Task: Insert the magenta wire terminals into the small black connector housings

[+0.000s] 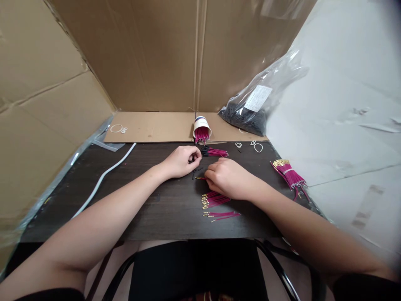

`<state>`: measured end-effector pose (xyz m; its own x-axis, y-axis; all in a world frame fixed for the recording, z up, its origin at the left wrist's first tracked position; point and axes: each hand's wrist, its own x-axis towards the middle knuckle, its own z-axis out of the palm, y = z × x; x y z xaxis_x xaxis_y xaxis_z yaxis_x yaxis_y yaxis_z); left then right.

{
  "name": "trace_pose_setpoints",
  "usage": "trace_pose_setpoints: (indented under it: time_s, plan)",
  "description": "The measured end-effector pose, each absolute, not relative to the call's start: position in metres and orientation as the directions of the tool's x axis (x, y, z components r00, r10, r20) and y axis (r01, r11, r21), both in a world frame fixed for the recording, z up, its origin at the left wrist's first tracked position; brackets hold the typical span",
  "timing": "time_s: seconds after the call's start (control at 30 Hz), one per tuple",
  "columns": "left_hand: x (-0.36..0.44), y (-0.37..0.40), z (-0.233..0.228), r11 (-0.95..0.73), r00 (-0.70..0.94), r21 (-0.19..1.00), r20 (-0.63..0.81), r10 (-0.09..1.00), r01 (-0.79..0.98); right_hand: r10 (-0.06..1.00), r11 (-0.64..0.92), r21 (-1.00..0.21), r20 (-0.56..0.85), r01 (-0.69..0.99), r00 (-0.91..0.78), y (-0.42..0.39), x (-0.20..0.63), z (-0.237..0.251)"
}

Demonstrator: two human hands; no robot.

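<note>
Wires [214, 152] are touched by the curled left hand [183, 161]; one wire [200, 178] is pinched by the closed right hand [227, 179] on the surface [140, 200].

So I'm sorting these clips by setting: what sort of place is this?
Probably a small hand-assembly workstation. A dark table screened by cardboard walls holds bundles of magenta wires, a tipped paper cup of more, and a plastic bag of black parts. Both hands work small pieces.
</note>
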<state>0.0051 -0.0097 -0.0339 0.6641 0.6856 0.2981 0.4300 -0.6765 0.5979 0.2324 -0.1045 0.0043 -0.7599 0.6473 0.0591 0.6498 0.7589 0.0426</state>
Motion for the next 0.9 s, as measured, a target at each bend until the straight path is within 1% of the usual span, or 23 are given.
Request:
trace_pose_setpoints:
  time_s: [0.2,0.43,0.5,0.67,0.9]
  plan:
    - [0.0065,-0.0111,-0.0333,-0.664,0.650,0.604,0.295,0.700,0.441,0.648,0.760,0.041,0.043,0.649,-0.761,-0.1038,0.2315,0.0037]
    - [0.0080,-0.0126,-0.0335,-0.613,0.599,0.649,0.289,0.747,0.450,0.629,0.771,0.057,0.088,0.635,-0.772,-0.1015,0.2328,-0.0011]
    - [0.0081,-0.0121,-0.0338,-0.595,0.586,0.667,0.283,0.759,0.448,0.639,0.765,0.041,0.088,0.643,-0.765,-0.1017,0.2335,0.0000]
    - [0.0081,-0.0108,-0.0350,-0.582,0.577,0.677,0.276,0.769,0.451,0.673,0.740,-0.044,0.039,0.671,-0.739,-0.1036,0.2367,0.0060]
    - [0.0085,-0.0120,-0.0336,-0.583,0.583,0.670,0.267,0.767,0.460,0.671,0.740,-0.067,0.016,0.669,-0.741,-0.1044,0.2401,0.0055]
